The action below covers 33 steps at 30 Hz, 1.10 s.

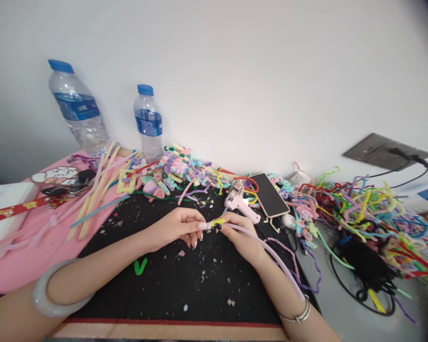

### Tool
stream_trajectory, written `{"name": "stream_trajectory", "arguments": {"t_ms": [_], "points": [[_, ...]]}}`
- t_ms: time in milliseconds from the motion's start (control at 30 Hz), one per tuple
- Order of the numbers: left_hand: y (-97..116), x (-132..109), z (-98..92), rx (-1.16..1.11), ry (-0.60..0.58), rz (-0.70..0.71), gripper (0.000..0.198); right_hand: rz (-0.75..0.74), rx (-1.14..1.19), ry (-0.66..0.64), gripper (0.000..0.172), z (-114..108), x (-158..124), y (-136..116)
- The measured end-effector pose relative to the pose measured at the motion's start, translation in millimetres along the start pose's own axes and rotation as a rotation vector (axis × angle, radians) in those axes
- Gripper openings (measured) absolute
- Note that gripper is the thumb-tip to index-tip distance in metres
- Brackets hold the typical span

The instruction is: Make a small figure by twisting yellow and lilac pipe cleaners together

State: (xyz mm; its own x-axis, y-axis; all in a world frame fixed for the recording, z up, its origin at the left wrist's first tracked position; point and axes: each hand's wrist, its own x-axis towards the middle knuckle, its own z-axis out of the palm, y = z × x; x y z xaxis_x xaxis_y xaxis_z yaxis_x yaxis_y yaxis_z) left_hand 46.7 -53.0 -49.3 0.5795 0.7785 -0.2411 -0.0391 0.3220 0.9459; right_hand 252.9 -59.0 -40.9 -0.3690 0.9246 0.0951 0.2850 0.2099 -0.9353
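Note:
My left hand (pixel 180 227) pinches the end of a pale pink pipe cleaner (pixel 271 251) between thumb and forefinger, above the black mat (pixel 164 285). Meeting it from the other side, my right hand (pixel 240 232) is closed on a short yellow piece (pixel 218 222) against that same end. The pink length trails back over my right forearm. Just beyond my right hand lies a pale pink hot glue gun (pixel 243 206). A green bent pipe cleaner piece (pixel 140 267) rests on the mat below my left wrist. Small scraps dot the mat.
Two water bottles (pixel 149 121) stand by the wall, beyond heaped fuzzy pieces (pixel 178 164). A phone (pixel 269 194) lies behind the glue gun. Tangled pipe cleaners (pixel 374 204) and a black cable bundle (pixel 365 261) fill the right side. Long yellow strips (pixel 96 202) cross a pink surface at left.

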Motion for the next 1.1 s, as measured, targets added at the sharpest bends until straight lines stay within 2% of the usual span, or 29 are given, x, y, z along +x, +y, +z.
{"name": "stream_trajectory", "arguments": {"t_ms": [300,433,667,900,1100], "points": [[-6,2,0.4,0.155,-0.022,0.035,0.023,-0.111,-0.104,-0.013,0.013,1,-1,0],[-6,1,0.3,0.219,-0.01,0.092,0.02,-0.126,-0.056,0.013,0.013,-2,-1,2],[-1,-8,3.5,0.473,-0.019,0.219,0.019,0.005,0.184,-0.133,0.027,-7,2,8],[1,-11,6.3,0.674,-0.065,0.337,0.022,-0.056,-0.002,-0.199,0.017,-3,0,2],[1,-11,6.1,0.707,-0.076,0.327,0.024,-0.112,-0.06,-0.131,0.017,2,-2,-1]]}}
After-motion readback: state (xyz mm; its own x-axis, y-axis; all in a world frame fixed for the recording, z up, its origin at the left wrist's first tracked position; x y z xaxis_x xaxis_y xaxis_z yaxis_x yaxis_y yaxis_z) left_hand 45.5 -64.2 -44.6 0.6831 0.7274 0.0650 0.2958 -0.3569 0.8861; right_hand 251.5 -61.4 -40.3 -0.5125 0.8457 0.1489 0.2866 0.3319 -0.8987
